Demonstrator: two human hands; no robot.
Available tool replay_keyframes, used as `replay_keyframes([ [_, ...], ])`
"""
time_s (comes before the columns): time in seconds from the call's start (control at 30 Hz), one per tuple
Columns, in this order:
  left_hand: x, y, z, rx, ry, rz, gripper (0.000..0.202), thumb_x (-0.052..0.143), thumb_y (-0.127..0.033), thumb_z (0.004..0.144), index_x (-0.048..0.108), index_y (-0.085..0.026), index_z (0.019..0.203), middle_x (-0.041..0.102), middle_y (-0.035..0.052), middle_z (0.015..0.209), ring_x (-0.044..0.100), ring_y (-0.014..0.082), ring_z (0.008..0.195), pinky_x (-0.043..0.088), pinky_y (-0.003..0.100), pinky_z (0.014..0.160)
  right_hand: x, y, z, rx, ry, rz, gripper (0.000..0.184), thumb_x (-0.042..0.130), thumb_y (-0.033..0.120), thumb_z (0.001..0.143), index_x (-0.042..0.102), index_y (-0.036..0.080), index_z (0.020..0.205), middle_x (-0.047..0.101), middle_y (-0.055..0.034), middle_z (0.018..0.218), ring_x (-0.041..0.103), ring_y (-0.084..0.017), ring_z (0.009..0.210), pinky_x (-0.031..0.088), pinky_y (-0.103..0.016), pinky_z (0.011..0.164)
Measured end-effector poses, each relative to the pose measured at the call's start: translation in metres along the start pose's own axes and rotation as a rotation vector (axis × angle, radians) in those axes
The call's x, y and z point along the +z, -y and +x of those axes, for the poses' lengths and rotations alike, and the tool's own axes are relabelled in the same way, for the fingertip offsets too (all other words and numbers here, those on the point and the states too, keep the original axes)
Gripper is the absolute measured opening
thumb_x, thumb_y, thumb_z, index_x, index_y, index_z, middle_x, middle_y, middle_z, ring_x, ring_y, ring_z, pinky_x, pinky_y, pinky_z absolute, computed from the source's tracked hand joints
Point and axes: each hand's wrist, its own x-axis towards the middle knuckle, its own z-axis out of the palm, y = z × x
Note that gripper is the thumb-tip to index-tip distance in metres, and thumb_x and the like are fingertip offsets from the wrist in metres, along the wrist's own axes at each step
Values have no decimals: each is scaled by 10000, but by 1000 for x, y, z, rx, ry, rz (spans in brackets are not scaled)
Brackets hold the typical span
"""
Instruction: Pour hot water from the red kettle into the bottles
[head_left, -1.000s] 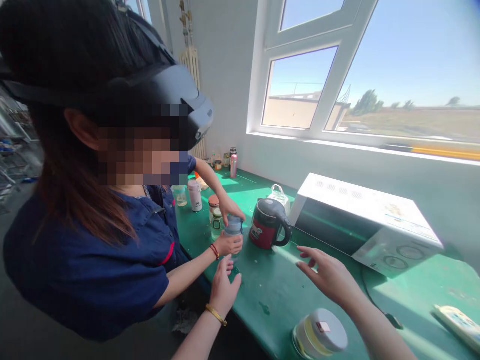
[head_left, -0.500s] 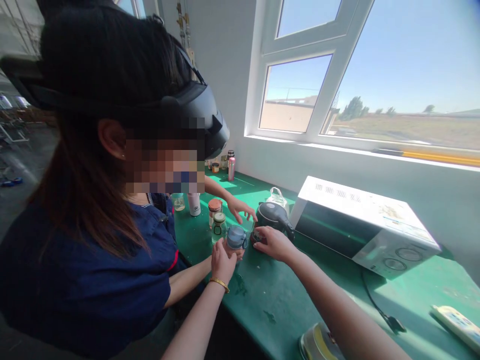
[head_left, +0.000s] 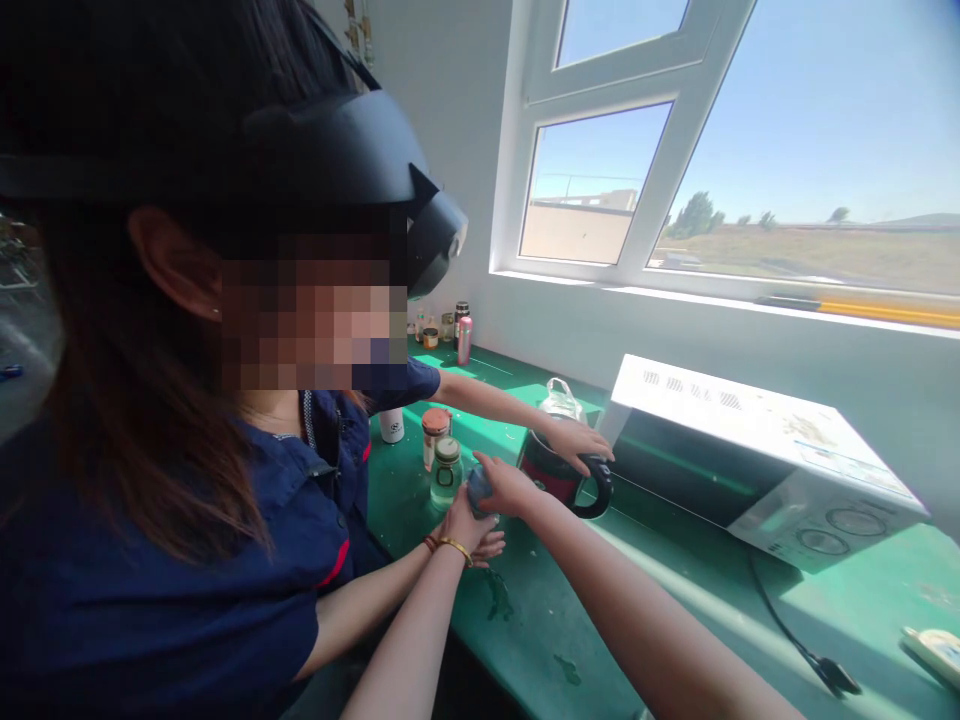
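Observation:
A bottle with a blue-grey lid point(head_left: 478, 490) is between my hands, its body mostly covered. My left hand point(head_left: 463, 522), below a gold bracelet, is closed around the bottle's body. From above, my right hand point(head_left: 508, 486) grips the lid. A co-worker's open hand point(head_left: 489, 548) is just below my left hand. The co-worker's other hand point(head_left: 577, 442) rests over the top of a black and dark red electric kettle point(head_left: 551, 478). Close beside the bottle stand a green-lidded jar bottle point(head_left: 447, 478) and an orange-lidded bottle point(head_left: 436, 432).
A white microwave point(head_left: 765, 450) is on the green table point(head_left: 540, 600) at right, its cord and plug point(head_left: 832, 675) trailing forward. A co-worker in a headset point(head_left: 360, 150) leans in from the left. Farther back are a white tumbler point(head_left: 391, 426), a pink flask point(head_left: 465, 340) and a plastic bag point(head_left: 562, 400).
My right hand has moved left from beside the kettle onto the bottle's lid. The co-worker's far hand has reached right over the kettle, whose handle has swung right. The co-worker leans closer.

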Motion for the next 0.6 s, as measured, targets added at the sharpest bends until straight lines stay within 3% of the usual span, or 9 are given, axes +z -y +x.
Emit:
replay_keyframes([
  [0.17, 9, 11, 4, -1, 3, -39, 627, 805, -70, 688, 509, -144, 1235, 522, 112, 1246, 509, 280, 1166, 437, 498, 1053, 9, -2, -7, 61, -55, -27, 822, 680, 293, 742, 312, 16, 1422, 548, -244, 1251, 569, -327, 1122, 448, -366, 899],
  [0.4, 13, 21, 10, 24, 27, -59, 721, 813, -106, 694, 450, -144, 1316, 460, 142, 1337, 437, 315, 1257, 353, 541, 1116, 12, 6, -4, 143, -72, -56, 507, 662, 318, 748, 501, 79, 1165, 615, -194, 1120, 609, -314, 1027, 451, -341, 813],
  [0.5, 9, 26, 4, 56, 57, -83, 765, 814, -59, 657, 447, -146, 1323, 462, 140, 1347, 438, 315, 1262, 354, 536, 1119, 9, 3, -8, 169, -67, -67, 439, 674, 334, 732, 534, 107, 1082, 635, -169, 1079, 627, -295, 984, 442, -314, 767],
  [0.6, -6, 38, -3, 81, 29, -112, 665, 725, 25, 690, 480, -150, 1283, 518, 106, 1288, 488, 272, 1214, 400, 497, 1094, 3, -7, -23, 220, -78, -65, 370, 658, 342, 736, 547, 121, 1011, 652, -151, 1020, 638, -282, 946, 429, -300, 721],
])
